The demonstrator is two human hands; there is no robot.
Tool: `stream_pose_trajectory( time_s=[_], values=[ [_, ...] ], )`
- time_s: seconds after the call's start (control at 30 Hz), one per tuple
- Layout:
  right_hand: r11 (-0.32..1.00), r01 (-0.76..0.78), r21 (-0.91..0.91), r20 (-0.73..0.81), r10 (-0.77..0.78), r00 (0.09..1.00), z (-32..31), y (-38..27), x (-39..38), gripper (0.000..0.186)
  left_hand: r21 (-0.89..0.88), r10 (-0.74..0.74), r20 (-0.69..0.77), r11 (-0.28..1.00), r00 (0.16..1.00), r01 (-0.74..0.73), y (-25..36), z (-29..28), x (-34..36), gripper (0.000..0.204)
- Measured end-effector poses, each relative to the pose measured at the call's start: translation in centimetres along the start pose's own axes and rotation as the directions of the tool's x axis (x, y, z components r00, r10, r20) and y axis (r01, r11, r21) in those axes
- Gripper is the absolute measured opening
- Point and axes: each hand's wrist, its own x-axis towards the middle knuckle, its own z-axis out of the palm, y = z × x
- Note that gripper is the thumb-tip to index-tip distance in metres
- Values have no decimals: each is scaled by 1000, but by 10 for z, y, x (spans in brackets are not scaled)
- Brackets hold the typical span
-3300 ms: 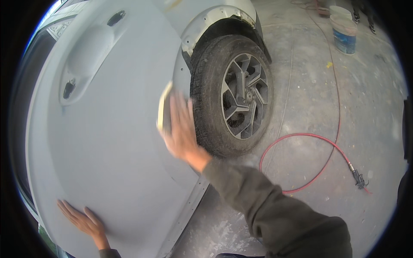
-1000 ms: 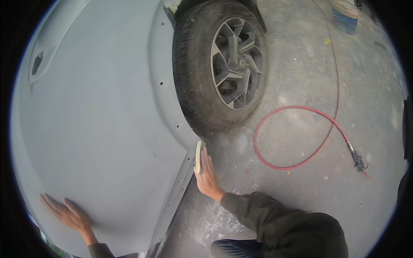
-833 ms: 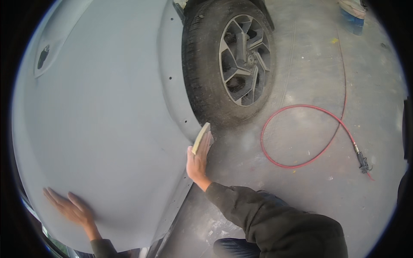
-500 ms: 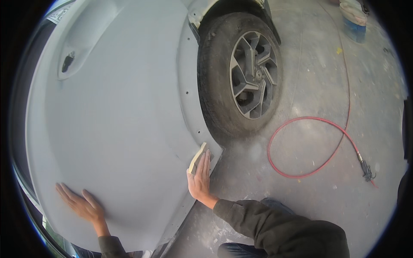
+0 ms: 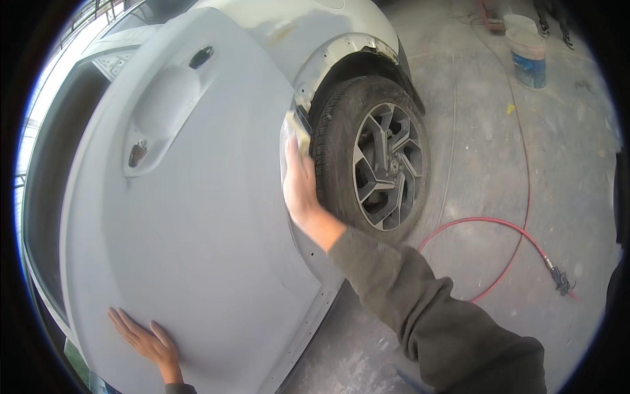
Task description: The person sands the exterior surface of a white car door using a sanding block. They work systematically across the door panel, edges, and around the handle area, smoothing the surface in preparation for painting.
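A grey car door panel (image 5: pixel 203 230) fills the left and middle of the view, with a dull, primer-like surface. Against its curved edge beside the wheel arch, my right hand (image 5: pixel 302 184) presses a pale yellow sanding pad (image 5: pixel 298 131). The fingers lie along the pad and partly cover it; this hand is slightly blurred. Lower left, my left hand (image 5: pixel 147 341) rests flat on the door with its fingers stretched out and nothing in them.
Right of the door stands a wheel (image 5: pixel 387 164) under a partly stripped wheel arch (image 5: pixel 341 56). A red air hose (image 5: pixel 485 220) loops over the concrete floor (image 5: pixel 472 151), ending in a dark blow gun (image 5: pixel 561 281). Far right are a bucket (image 5: pixel 528 62) and a person's feet (image 5: pixel 567 41).
My right hand has moved the pad forward along the door edge, from the lower corner up to the wheel arch. The view has shifted toward the car's rear; my left hand stays flat.
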Motion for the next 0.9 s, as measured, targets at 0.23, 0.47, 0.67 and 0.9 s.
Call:
stream_pose_trajectory(
  time_s=[0.23,0.47,0.67,0.9],
  values=[
    [576,365,-732,56,-483,874,18,7,86,74,20,-37,44,999,998,36,8,3,-4,70],
    [426,511,-746,338,-419,843,-1,63,-52,82,13,-37,30,999,999,37,3,-2,1,70],
    [200,497,-844,327,-544,773,12,1,96,90,-16,-33,18,999,999,33,6,1,4,70],
    [198,625,-755,528,-381,759,2,78,-75,102,23,-6,45,1000,999,5,2,-2,-6,70]
  ],
)
